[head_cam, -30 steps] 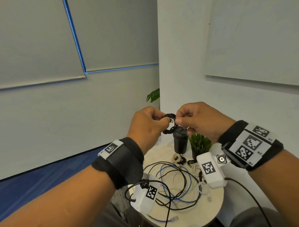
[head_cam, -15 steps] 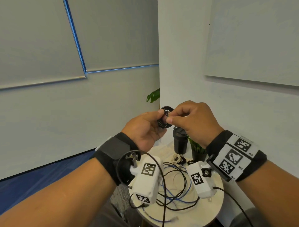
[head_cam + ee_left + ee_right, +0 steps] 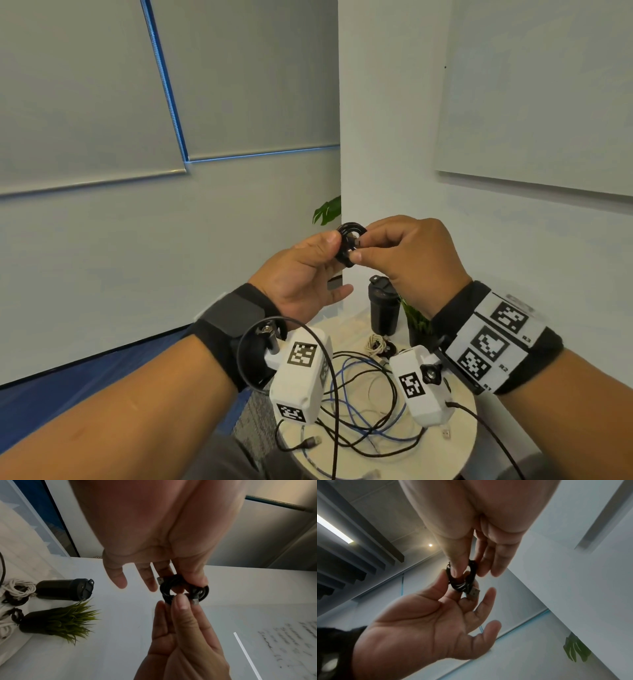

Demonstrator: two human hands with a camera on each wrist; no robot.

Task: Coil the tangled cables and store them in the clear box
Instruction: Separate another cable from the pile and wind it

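A small coil of black cable (image 3: 348, 244) is held in the air between both hands, above the table. My left hand (image 3: 337, 247) pinches its left side with thumb and forefinger, palm turned up, the other fingers loosely extended. My right hand (image 3: 359, 246) pinches its right side. In the left wrist view the black coil (image 3: 184, 590) shows a metal plug end. The right wrist view shows the coil (image 3: 462, 578) with a USB plug (image 3: 473, 593) sticking out below it. Tangled black and blue cables (image 3: 363, 407) lie on the round table (image 3: 459, 455). No clear box is in view.
At the back of the table stand a black lidded cup (image 3: 383, 308) and a small potted plant (image 3: 416, 323). A coiled white cable (image 3: 375, 342) lies beside them. White walls close in behind and to the right. Wrist-camera leads hang over the table.
Both hands rose a little with the coil. My left hand turned from back-up to palm-up. The black cable went from a loose figure-eight to a tight ring.
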